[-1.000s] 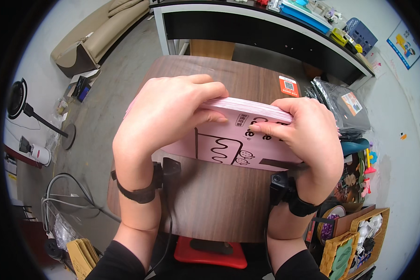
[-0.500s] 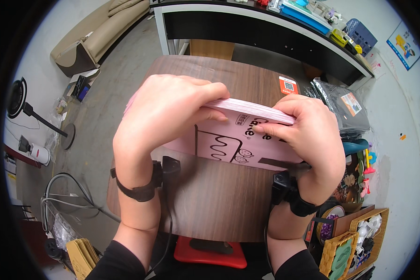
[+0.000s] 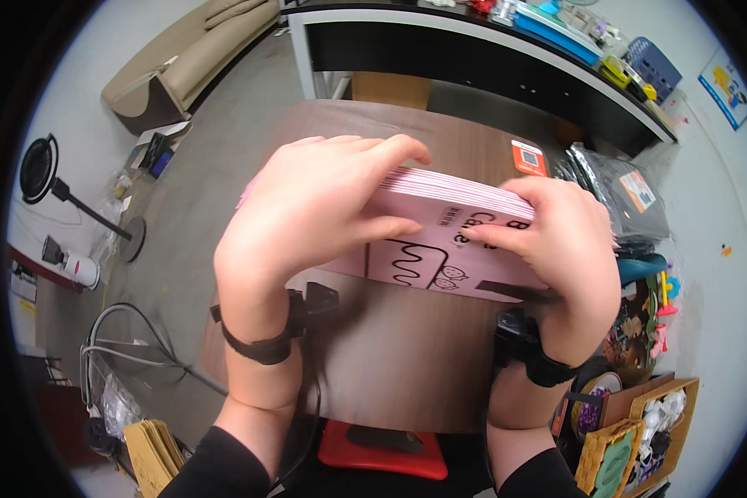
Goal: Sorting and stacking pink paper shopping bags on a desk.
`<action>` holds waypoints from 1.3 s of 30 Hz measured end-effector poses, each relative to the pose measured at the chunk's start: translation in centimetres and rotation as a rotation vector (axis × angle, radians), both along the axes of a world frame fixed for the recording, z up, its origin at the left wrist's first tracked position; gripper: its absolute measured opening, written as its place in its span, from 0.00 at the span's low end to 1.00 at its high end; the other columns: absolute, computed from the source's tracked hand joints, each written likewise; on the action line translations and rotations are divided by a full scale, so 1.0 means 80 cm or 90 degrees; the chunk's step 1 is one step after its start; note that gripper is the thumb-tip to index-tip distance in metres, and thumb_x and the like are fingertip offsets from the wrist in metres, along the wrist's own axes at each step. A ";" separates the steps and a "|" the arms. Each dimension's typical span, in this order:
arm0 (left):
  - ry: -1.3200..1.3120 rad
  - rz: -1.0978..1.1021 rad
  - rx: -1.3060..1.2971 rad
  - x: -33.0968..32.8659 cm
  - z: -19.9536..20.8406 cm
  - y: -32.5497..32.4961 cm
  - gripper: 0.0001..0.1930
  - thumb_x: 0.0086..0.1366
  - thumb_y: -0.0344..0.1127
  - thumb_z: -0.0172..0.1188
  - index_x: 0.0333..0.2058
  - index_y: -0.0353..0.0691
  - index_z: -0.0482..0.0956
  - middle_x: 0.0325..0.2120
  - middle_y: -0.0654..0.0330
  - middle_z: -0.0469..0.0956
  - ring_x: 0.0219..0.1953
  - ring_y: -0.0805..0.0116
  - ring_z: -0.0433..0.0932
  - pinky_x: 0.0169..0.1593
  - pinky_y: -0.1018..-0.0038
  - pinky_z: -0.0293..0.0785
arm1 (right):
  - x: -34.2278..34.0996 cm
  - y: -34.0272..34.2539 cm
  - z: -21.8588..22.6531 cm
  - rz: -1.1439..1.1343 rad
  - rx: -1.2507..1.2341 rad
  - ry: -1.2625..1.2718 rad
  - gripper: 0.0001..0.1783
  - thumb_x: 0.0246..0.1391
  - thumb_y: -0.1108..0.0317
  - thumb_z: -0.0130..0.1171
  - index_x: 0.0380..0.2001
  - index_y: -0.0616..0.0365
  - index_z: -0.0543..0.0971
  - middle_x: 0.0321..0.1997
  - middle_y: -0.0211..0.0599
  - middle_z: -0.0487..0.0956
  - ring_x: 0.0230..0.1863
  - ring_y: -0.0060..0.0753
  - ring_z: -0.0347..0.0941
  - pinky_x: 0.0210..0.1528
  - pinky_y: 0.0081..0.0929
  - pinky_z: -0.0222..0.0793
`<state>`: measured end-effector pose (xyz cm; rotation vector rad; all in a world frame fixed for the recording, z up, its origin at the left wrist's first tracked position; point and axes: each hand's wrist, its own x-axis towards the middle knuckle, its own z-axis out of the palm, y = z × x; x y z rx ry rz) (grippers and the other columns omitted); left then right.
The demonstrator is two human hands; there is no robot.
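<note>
A stack of pink flat cardboard sheets (image 3: 440, 241) with black wavy line drawings is held on edge above a brown wooden table (image 3: 390, 365). My left hand (image 3: 315, 216) covers the stack's left end, fingers curled over its top edge. My right hand (image 3: 564, 241) grips the right end, thumb pressed on the printed front face. Both wrists wear black straps. The lower left part of the stack is hidden behind my left hand.
An orange-and-white card (image 3: 529, 157) lies on the table's far right. Grey plastic bags (image 3: 622, 195) sit to the right. A black-and-white counter (image 3: 473, 50) runs behind. A beige sofa (image 3: 183, 58), a lamp stand (image 3: 50, 178), a red stool (image 3: 382, 452) and boxes (image 3: 631, 432) surround the table.
The stack has tilted a little more upright, and my left fingers have slid further right along its top edge. Both hands keep their hold.
</note>
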<state>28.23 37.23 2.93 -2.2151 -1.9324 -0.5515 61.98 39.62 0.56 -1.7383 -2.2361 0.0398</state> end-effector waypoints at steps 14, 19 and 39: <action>0.032 0.004 0.036 -0.010 0.014 0.022 0.28 0.47 0.57 0.89 0.37 0.43 0.89 0.32 0.53 0.88 0.39 0.43 0.88 0.40 0.54 0.81 | 0.000 -0.004 -0.002 -0.016 0.009 0.006 0.24 0.42 0.54 0.90 0.37 0.59 0.91 0.37 0.49 0.90 0.45 0.58 0.86 0.62 0.50 0.74; 0.039 -0.019 0.049 -0.006 0.016 0.031 0.28 0.47 0.58 0.89 0.36 0.43 0.89 0.32 0.53 0.88 0.40 0.42 0.88 0.40 0.54 0.81 | 0.011 0.001 0.001 -0.046 0.012 0.005 0.24 0.42 0.55 0.90 0.36 0.59 0.91 0.36 0.49 0.90 0.45 0.58 0.86 0.61 0.50 0.75; 0.038 -0.140 0.091 0.017 -0.025 0.051 0.28 0.53 0.54 0.88 0.35 0.39 0.82 0.30 0.52 0.84 0.35 0.40 0.84 0.40 0.53 0.78 | -0.006 0.015 -0.001 -0.352 0.052 0.094 0.23 0.43 0.55 0.90 0.36 0.59 0.91 0.35 0.49 0.90 0.43 0.58 0.87 0.60 0.50 0.76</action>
